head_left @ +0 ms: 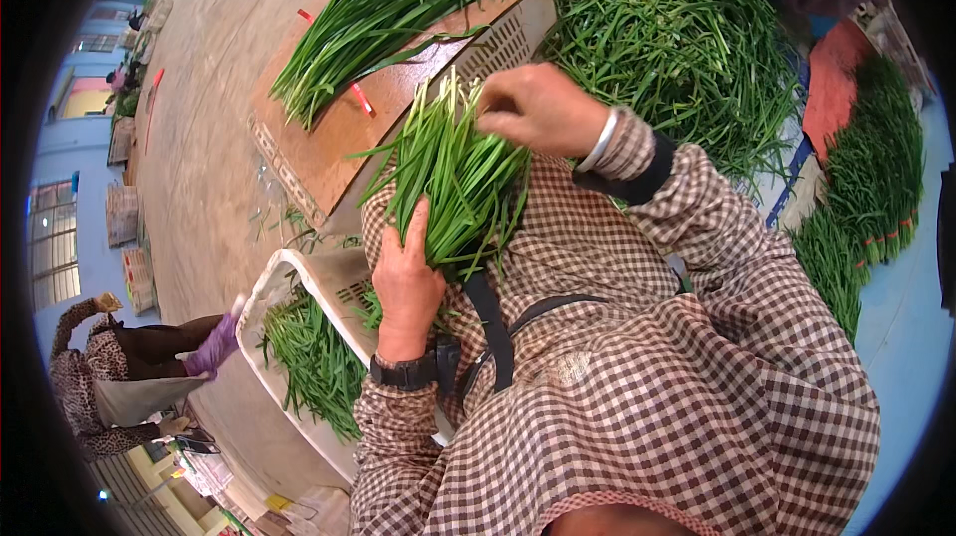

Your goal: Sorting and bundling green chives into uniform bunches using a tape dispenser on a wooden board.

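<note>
A loose bunch of garlic chives (463, 183) lies over my lap, pale stalk ends at the far side and green leaves toward me. My left hand (406, 282) is closed around its near left side, the index finger stretched along the leaves. At the bunch's far right, my right hand (543, 110) is closed with curled fingers beside the pale ends; what its fingertips hold, if anything, is hidden. Ahead, a larger bundle of chives (388, 13) rests on a brown board (289, 153), which also carries a red strip (360, 98).
A white plastic crate (261, 282) with cut greens stands at my left. Another pale crate (533, 3) supports the board. Loose chives (667, 48) are heaped at the far right, with tied bundles (876, 178) beyond. A person (110, 367) stands at the left.
</note>
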